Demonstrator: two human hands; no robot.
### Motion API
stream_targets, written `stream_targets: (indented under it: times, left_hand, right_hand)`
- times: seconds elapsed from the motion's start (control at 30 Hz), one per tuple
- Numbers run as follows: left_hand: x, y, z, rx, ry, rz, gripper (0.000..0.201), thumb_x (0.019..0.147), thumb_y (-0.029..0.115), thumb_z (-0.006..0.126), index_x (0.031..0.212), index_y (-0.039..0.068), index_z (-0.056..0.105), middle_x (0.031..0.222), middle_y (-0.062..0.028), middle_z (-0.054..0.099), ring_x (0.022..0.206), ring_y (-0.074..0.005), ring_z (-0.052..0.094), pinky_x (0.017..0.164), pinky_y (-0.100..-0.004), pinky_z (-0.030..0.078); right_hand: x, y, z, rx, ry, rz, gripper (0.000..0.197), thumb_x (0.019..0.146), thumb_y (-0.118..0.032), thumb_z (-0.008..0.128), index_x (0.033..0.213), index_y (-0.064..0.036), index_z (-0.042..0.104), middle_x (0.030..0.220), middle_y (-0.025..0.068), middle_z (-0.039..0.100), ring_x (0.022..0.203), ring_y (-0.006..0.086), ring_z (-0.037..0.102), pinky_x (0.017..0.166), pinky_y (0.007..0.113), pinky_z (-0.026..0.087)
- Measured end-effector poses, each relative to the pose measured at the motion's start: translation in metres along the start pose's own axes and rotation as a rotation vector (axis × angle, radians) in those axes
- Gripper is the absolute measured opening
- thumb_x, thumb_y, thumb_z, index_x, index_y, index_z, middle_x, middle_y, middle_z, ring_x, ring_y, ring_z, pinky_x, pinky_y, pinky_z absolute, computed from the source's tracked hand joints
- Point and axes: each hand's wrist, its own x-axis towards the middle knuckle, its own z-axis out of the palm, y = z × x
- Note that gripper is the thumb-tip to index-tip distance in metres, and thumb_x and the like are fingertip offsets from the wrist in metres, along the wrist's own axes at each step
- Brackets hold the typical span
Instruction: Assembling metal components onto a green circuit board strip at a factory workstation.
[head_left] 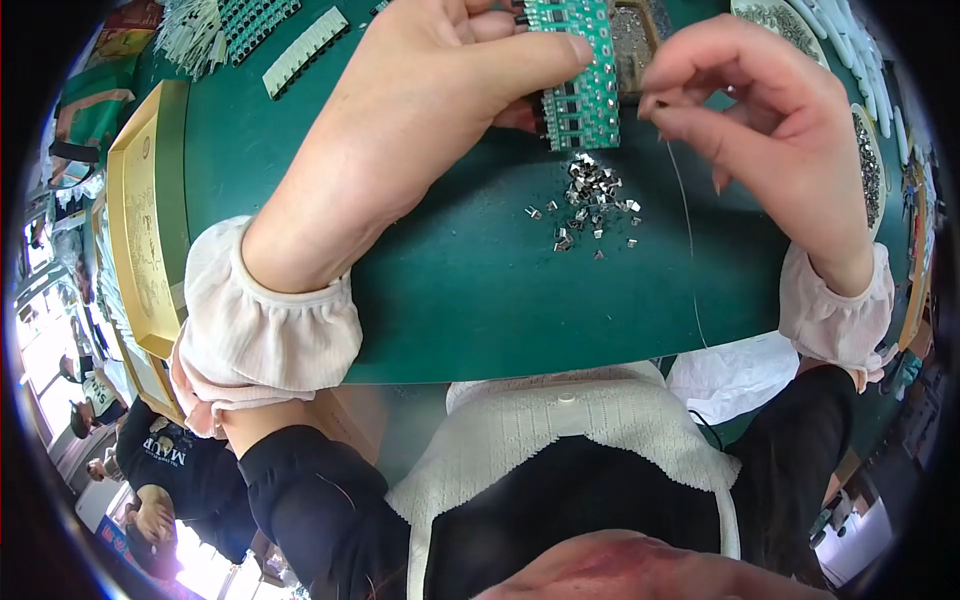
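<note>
A green circuit board panel point(602, 75) with rows of small parts is held up at the top middle in my left hand point(440, 85), its thumb lying across the board's face. To the right of the panel is my right hand point(775, 125), thumb and forefinger pinched on a tiny dark piece point(660, 104) too small to name. A thin pale strand point(688, 225) hangs below these fingers toward the table's front edge; whether they hold it I cannot tell. Just under the panel, a loose pile of small shiny metal pieces point(595, 190) lies on the green table point(520, 310).
At the left stands a gold tray point(150, 330). More circuit boards point(255, 25), a pale strip point(305, 52) and white bundles point(190, 38) lie far left. Bowls of small metal parts point(868, 165) and white tubes point(862, 55) are at the right. A white plastic bag point(735, 378) sits by my lap.
</note>
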Motion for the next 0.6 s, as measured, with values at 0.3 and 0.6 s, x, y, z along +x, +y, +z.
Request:
stream_targets:
  times: [0.3, 0.6]
  left_hand:
    - [0.001, 0.011, -0.005, 0.111, -0.008, -0.070, 0.026, 0.096, 0.004, 0.070, 0.121, 0.001, 0.064, 0.106, -0.0027, 0.074, 0.083, -0.0060, 0.065, 0.073, -0.0213, 0.051]
    - [0.004, 0.011, 0.006, -0.005, -0.020, -0.161, 0.030, 0.096, 0.005, 0.072, 0.124, 0.003, 0.064, 0.110, -0.0034, 0.075, 0.088, -0.0073, 0.068, 0.076, -0.0206, 0.053]
  right_hand:
    - [0.010, -0.037, 0.013, 0.026, 0.291, 0.270, 0.012, 0.084, 0.003, 0.081, 0.094, 0.0001, 0.074, 0.088, 0.0044, 0.071, 0.067, 0.0045, 0.063, 0.056, 0.019, 0.047]
    - [0.003, -0.005, -0.008, -0.274, 0.219, -0.135, 0.018, 0.078, 0.002, 0.084, 0.093, -0.0017, 0.075, 0.090, 0.0071, 0.067, 0.069, 0.0109, 0.062, 0.058, 0.023, 0.047]
